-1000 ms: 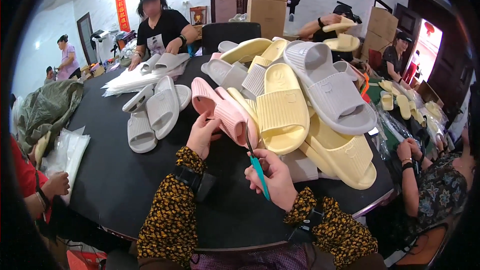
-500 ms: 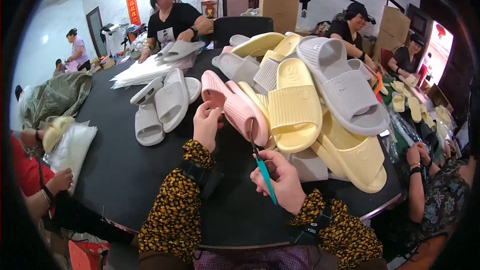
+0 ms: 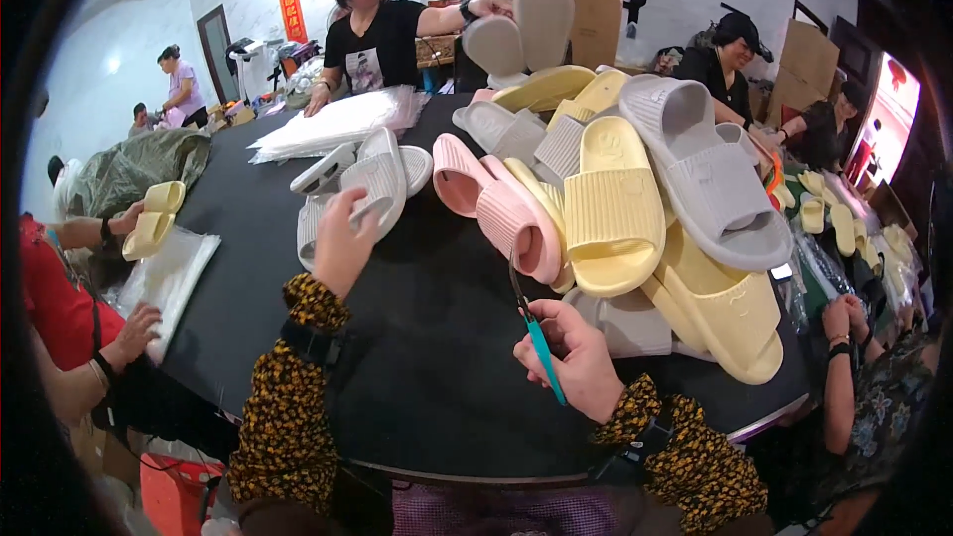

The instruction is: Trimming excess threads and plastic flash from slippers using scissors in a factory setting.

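Observation:
My right hand (image 3: 571, 357) is closed round a pair of scissors (image 3: 544, 352) with teal handles and dark, slim blades. The blade tips point up toward a pink slipper (image 3: 511, 213) at the pile's near left side. Over on the left, my left hand (image 3: 342, 243) reaches across a pair of grey slippers (image 3: 382, 179). Its fingers are apart and overlap the near slipper; whether they touch it I cannot tell. Beside the pink pair, a ribbed yellow slipper (image 3: 613, 208) leans on the heap, with a large grey slipper (image 3: 710, 189) to its right.
A stack of clear plastic bags (image 3: 333, 124) lies at the far side of the black table (image 3: 417, 377). Across it, a person holds up grey slippers (image 3: 536, 28). A person in red at left holds yellow slippers (image 3: 156, 220) over more bags (image 3: 179, 273). Others work at the right.
My left hand has left the pink slippers and moved left to the grey pair. My right hand keeps the scissors. The person opposite has lifted grey slippers off the bags toward the right.

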Demonstrator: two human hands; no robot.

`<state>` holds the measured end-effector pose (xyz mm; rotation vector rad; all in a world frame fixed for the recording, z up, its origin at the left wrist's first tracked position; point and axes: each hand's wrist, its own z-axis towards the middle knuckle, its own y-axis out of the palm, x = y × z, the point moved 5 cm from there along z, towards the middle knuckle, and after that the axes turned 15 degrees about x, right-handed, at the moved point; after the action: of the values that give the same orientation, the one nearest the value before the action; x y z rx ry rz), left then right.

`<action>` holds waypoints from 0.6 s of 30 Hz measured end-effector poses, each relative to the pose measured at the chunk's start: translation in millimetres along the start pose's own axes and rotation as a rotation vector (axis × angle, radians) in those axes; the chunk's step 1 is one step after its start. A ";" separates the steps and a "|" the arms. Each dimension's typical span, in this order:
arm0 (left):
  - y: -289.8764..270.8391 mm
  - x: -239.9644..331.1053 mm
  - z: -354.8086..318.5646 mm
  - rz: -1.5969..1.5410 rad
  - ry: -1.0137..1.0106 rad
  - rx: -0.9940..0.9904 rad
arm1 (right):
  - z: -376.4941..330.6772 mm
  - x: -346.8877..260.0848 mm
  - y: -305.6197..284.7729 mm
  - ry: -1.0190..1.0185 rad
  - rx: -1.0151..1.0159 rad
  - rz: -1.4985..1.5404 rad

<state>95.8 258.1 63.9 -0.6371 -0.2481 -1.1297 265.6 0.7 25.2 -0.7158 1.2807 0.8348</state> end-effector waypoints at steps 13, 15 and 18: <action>-21.5 -72.4 -27.4 -0.173 -0.264 -0.250 | 3.6 8.6 3.2 0.035 -0.037 -0.053; -14.6 -72.2 -33.4 -0.428 -0.394 -0.288 | 3.6 7.7 2.2 0.027 -0.029 -0.065; -16.3 -56.0 -39.1 -0.488 -0.706 -0.403 | 5.3 5.9 3.6 -0.006 -0.024 -0.096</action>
<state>52.4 273.2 10.8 -1.3831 -0.8252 -1.3995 265.8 7.8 20.1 -0.7872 1.2237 0.7744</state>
